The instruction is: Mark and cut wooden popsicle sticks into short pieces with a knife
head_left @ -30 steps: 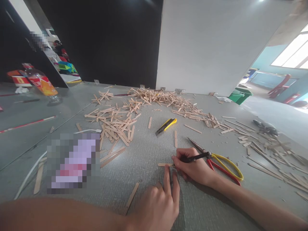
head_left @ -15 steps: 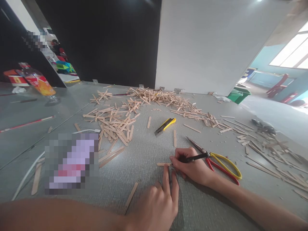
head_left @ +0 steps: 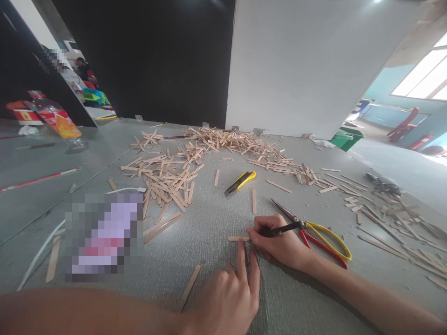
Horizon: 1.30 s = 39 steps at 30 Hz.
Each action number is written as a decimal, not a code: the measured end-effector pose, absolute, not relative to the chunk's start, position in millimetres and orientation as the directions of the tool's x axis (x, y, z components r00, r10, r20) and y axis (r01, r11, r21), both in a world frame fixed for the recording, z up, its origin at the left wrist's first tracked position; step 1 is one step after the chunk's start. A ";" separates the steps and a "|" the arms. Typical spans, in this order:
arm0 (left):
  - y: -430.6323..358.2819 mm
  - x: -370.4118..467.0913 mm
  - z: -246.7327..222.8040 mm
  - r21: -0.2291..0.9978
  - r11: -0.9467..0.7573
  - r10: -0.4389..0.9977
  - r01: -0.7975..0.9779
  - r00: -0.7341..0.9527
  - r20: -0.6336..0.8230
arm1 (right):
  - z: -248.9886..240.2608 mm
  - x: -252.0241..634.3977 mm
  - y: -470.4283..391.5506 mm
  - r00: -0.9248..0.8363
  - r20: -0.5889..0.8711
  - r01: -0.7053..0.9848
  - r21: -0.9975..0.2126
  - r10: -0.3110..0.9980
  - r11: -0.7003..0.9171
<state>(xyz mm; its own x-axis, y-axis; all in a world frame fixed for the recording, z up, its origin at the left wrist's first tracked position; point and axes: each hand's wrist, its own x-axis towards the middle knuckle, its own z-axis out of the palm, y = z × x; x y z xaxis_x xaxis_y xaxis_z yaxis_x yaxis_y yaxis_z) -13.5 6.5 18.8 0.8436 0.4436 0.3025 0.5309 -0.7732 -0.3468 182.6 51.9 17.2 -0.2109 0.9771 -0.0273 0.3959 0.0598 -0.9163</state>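
A short wooden craft stick (head_left: 236,238) lies crosswise on the grey tabletop, its right end hidden by my fingers. My left hand (head_left: 228,291) rests flat with two fingers stretched forward and apart, the index fingertip pressing on this stick. Pinched in my right hand (head_left: 274,239) is a dark pen (head_left: 288,228), its tip hidden behind the fingers at the stick's right part. Just behind and under the right wrist lie scissors (head_left: 326,239) with one yellow and one red handle. Another craft stick (head_left: 190,286) lies left of my left hand.
A yellow utility knife (head_left: 240,183) and a single stick (head_left: 254,201) lie ahead. Heaps of craft sticks (head_left: 171,179) spread left and back; cut pieces (head_left: 384,228) lie right. A blurred-out purple object (head_left: 115,228), a white cable (head_left: 42,258) and a bottle (head_left: 59,121) stand left.
Almost nothing differs. Both hands, the pen and the stick keep their places, with only a very slight shift of the view.
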 end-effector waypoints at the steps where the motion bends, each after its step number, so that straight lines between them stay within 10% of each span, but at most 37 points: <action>1: 6.2 -13.7 19.0 -0.347 -0.771 0.446 0.534 0.842 0.305 | 17.4 182.8 52.0 -0.214 -0.025 0.394 -0.917 0.977 0.062; 39: 5.4 -13.5 21.6 -0.352 -0.765 0.456 0.540 0.839 0.295 | 18.1 182.5 52.4 -0.172 -0.091 0.369 -0.929 0.981 -0.022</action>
<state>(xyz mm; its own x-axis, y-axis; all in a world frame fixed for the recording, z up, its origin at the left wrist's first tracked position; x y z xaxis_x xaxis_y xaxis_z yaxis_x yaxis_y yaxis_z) -13.5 5.4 21.6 0.8394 0.4565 0.2949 0.5395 -0.7650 -0.3516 182.5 52.4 18.1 -0.1718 0.9809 -0.0912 0.3687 -0.0219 -0.9293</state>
